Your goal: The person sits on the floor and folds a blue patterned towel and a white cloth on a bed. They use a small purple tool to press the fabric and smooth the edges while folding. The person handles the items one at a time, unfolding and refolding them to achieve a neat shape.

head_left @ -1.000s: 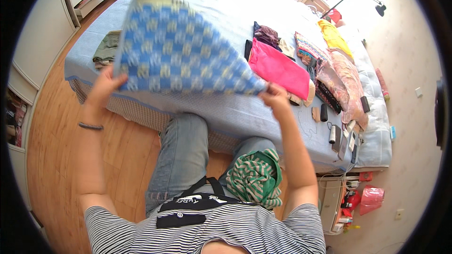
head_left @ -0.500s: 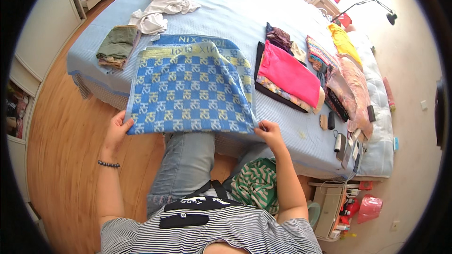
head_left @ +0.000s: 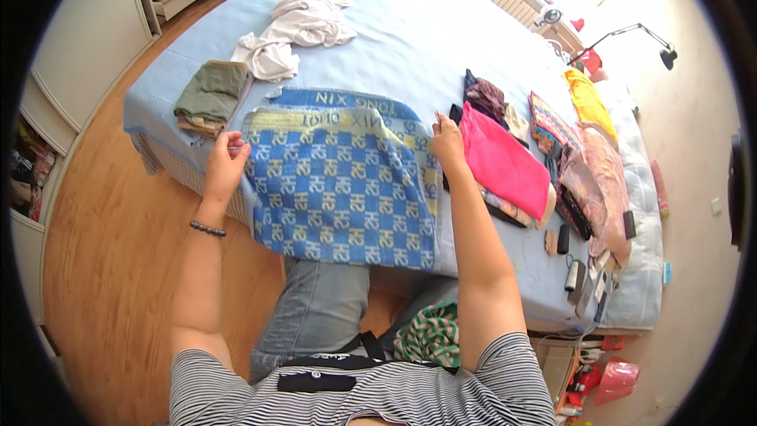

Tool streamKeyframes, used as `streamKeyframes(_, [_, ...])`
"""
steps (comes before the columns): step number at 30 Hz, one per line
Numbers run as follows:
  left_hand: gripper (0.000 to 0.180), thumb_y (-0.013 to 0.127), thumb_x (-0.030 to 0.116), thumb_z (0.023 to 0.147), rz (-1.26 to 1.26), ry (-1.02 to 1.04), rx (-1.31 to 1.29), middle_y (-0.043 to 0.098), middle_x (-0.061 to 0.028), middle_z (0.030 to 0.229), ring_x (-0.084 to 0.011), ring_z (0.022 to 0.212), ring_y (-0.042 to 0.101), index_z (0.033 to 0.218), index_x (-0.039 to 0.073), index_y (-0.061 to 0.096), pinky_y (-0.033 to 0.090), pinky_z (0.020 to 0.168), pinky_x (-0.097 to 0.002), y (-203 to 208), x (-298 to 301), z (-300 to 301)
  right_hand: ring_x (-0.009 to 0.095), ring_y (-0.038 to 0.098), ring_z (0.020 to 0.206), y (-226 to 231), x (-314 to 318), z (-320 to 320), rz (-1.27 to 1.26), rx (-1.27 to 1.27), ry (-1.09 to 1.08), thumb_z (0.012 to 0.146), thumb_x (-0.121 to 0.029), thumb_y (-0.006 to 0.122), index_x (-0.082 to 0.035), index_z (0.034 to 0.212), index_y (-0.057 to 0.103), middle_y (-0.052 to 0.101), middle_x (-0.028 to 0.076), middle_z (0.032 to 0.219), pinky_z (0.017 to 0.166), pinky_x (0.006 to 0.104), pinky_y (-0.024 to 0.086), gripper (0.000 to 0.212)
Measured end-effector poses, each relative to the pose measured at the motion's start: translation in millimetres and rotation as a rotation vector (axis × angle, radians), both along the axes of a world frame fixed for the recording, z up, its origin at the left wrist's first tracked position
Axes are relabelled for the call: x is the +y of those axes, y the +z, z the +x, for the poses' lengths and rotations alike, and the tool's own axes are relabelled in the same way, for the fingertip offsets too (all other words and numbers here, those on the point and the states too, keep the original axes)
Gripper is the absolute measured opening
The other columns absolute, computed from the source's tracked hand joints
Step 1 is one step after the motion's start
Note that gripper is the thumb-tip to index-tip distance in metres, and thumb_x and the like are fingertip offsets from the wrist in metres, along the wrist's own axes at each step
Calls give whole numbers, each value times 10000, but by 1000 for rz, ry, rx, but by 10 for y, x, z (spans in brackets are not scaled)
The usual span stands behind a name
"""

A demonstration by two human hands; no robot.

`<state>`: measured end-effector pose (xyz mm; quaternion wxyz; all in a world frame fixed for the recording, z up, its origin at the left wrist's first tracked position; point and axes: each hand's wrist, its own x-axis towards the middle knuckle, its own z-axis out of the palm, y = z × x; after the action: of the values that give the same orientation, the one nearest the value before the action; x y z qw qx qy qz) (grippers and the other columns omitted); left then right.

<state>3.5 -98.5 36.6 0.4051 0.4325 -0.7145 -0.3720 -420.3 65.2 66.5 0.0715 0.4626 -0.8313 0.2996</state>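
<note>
1. A blue-and-yellow checked cloth towel (head_left: 339, 197) lies spread across the near side of the bed (head_left: 418, 39), which has a light-blue textured cover. Its near part comes over the bed's edge, above the faded blue jeans (head_left: 315, 308) on the person's legs.
2. At the towel's far end, a yellow band lies in front of a blue one, with more than one layer showing.
3. The left hand (head_left: 225, 164), below a wrist with a dark beaded bracelet (head_left: 207, 228), is at the towel's upper left edge. Its fingers are bent, the thumb close to them; whether they pinch the fabric I cannot tell.
4. The right hand (head_left: 446, 142) is at the upper right edge, fingers curled; their grip on the cloth cannot be made out.
5. Near the left hand sits a folded olive-green stack of cloth (head_left: 209, 95); beyond it lies a crumpled white cloth (head_left: 303, 24).
6. Just right of the right hand lies a folded bright-pink garment (head_left: 505, 158), on top of other fabrics.
7. A green-and-white striped cloth (head_left: 430, 335) lies bunched at the person's right leg.
</note>
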Motion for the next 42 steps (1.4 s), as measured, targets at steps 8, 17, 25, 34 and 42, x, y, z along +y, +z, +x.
streamKeyframes(8, [294, 667, 34, 781, -420, -238, -265, 569, -136, 1047, -326, 1019, 536, 1069, 16, 610, 453, 886, -383, 200, -129, -733, 382, 574, 1043, -113, -359, -12, 419, -106, -2, 799, -61, 532, -49, 1061, 562, 572, 199, 1129, 892, 448, 470, 264])
streamKeyframes(17, [126, 685, 148, 791, -278, -194, -356, 570, -74, 911, -267, 934, 577, 885, 66, 697, 512, 773, -410, 177, -126, -1371, 374, 604, 903, 58, -164, -30, 342, 495, -180, 816, -70, 581, -4, 941, 527, 563, 176, 1021, 731, 439, 510, 151])
streamKeyframes(25, [121, 657, 161, 842, -169, -131, -94, 609, -43, 694, -155, 598, 555, 809, 44, 661, 439, 560, -297, 5, -279, -1309, 140, 575, 586, 362, -612, 1203, 163, -786, 273, 955, -251, 524, -51, 1060, 583, 607, 101, 721, 542, 325, 473, 234])
streamKeyframes(34, [163, 603, 183, 897, -72, -149, -43, 625, -57, 657, -143, 576, 560, 829, 35, 616, 435, 546, -305, 9, -294, -1372, 268, 634, 843, -35, -943, 1458, 67, -291, 366, 764, -215, 721, -61, 1054, 655, 649, 131, 916, 750, 364, 495, 336])
streamKeyframes(42, [140, 605, 169, 882, -204, -91, -110, 609, -103, 814, -253, 686, 582, 851, 35, 581, 456, 615, -361, -43, -279, -1392, 319, 616, 856, 77, -1007, 1625, 145, -170, 407, 789, -184, 673, -125, 1021, 684, 602, 119, 901, 766, 420, 497, 239])
